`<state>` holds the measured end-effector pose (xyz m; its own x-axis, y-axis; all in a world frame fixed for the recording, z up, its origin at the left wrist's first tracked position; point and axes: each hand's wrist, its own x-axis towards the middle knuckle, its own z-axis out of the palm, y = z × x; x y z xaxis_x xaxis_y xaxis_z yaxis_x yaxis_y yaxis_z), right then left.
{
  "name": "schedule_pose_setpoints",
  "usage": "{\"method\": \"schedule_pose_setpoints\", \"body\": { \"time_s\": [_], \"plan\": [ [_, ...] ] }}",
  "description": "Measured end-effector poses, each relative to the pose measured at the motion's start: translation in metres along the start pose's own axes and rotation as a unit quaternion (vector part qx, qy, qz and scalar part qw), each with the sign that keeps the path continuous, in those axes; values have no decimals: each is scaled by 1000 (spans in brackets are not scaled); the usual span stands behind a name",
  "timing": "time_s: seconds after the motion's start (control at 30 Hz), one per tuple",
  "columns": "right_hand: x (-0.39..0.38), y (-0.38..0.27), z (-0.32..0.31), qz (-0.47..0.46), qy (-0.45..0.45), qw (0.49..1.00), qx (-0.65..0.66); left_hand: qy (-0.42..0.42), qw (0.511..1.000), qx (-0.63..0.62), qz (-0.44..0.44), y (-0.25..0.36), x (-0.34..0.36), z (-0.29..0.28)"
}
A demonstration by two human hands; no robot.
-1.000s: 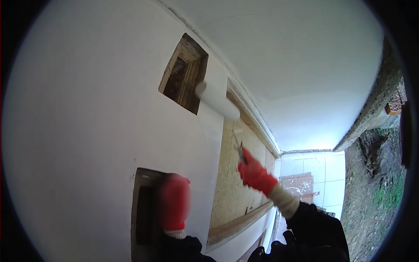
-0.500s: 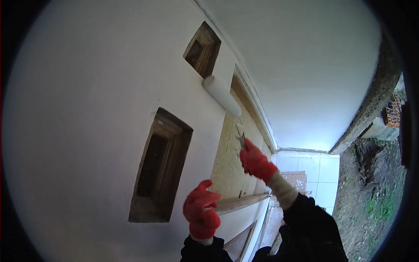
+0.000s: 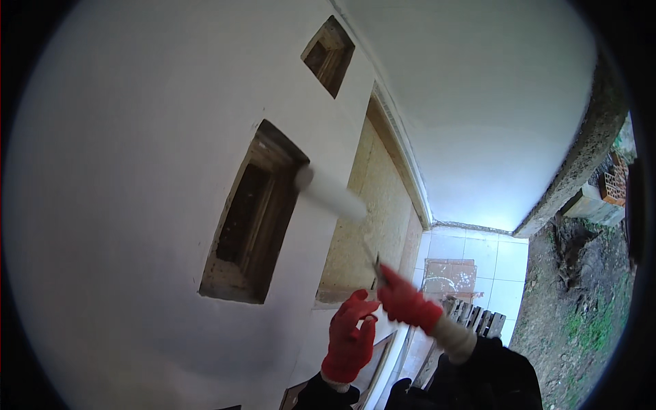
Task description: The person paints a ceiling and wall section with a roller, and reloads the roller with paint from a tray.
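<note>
My right hand (image 3: 410, 297), in a red glove, is closed round the handle of a paint roller (image 3: 333, 195). The roller's white sleeve, smeared by motion, lies across the strip of white wall (image 3: 157, 171) between a recessed opening (image 3: 249, 212) and a wood-coloured panel (image 3: 365, 198). Whether the sleeve touches the wall cannot be told. Just left of and below the right hand is my left hand (image 3: 350, 342), also red-gloved. Its fingers are bent but apart, with nothing seen in them, close to the roller's handle end.
A smaller recess (image 3: 329, 58) sits higher in the wall. Overhead on the right is a white ceiling (image 3: 478, 116). Below lie pale floor tiles (image 3: 482, 256), a paint-spattered brown board (image 3: 449, 277) and a slatted wooden pallet (image 3: 471, 318). Beyond is bare ground with grass (image 3: 591, 324) and bricks (image 3: 613, 181).
The roller has come down along the wall, from beside the small recess to beside the larger one. My right hand moved down with it; my left hand moved right, closer to it.
</note>
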<state>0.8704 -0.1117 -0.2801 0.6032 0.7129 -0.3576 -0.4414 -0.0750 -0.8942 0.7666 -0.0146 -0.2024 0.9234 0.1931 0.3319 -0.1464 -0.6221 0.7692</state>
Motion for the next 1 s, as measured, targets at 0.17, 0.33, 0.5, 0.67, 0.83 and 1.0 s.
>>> {"method": "schedule_pose_setpoints", "body": {
  "time_s": [0.17, 0.33, 0.5, 0.67, 0.83, 1.0],
  "plan": [
    [113, -83, -59, -134, 64, 984, 100, -57, 995, 80, 20, 23, 9, -1],
    [139, -105, -62, -99, 79, 983, 136, -55, 996, 73, -13, 17, 2, 2],
    [38, 8, 5, -62, 52, 997, -9, -50, 992, 91, 78, 13, -18, 4],
    [-79, 132, 73, -365, -1, 917, -163, -109, 987, 108, 35, 16, -72, 7],
    [-114, 148, 87, -270, -168, 881, -350, -113, 987, 102, 40, 11, -102, -6],
    [-4, 95, 49, -110, 22, 993, 44, -117, 979, 157, 55, 25, -72, -12]
  ]
}}
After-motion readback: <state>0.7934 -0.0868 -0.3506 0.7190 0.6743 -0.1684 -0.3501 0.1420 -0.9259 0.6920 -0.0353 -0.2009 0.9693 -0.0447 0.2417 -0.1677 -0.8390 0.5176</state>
